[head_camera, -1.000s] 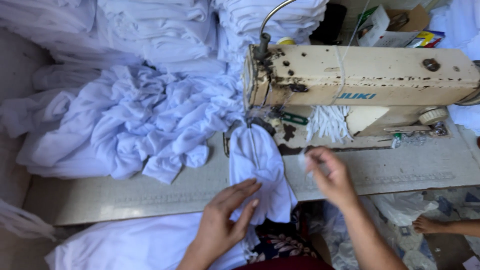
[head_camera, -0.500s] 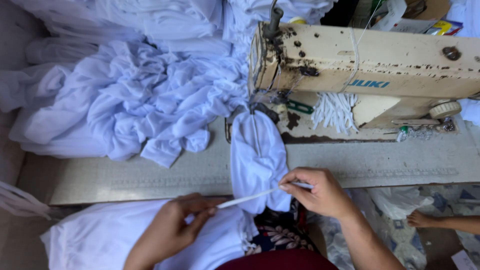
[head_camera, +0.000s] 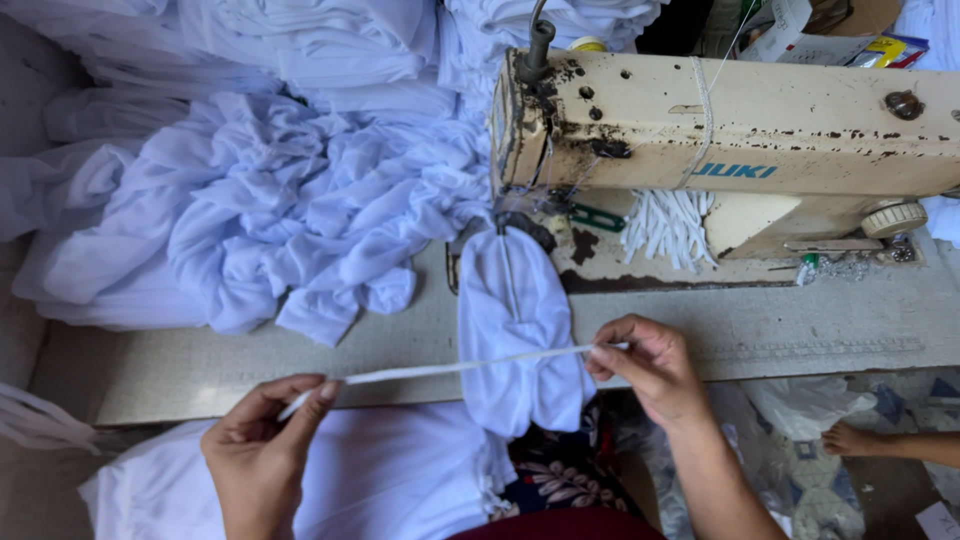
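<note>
Fingertips of both hands pinch a narrow white strip (head_camera: 460, 366), pulled taut and nearly level between them. Left hand (head_camera: 262, 448) grips one end between thumb and forefinger, low left; right hand (head_camera: 650, 368) closes thumb and fingers on the other end, just right of centre. Strip is thin, flat, ribbon-like, same white as the cloth around it. It crosses in front of a white garment piece (head_camera: 515, 330) that hangs off the front edge of the worktable (head_camera: 810, 325), its upper end tucked under the needle of a worn cream sewing machine (head_camera: 740, 120). More white fabric lies over the lap (head_camera: 390, 480) beneath the left hand. Bundle of cut white strips (head_camera: 670, 228) rests on the machine bed. Crumpled pale bluish-white heap (head_camera: 270, 220) covers the table's left; folded white stacks (head_camera: 300, 40) behind it. Another person's bare foot (head_camera: 850, 440) shows at lower right
</note>
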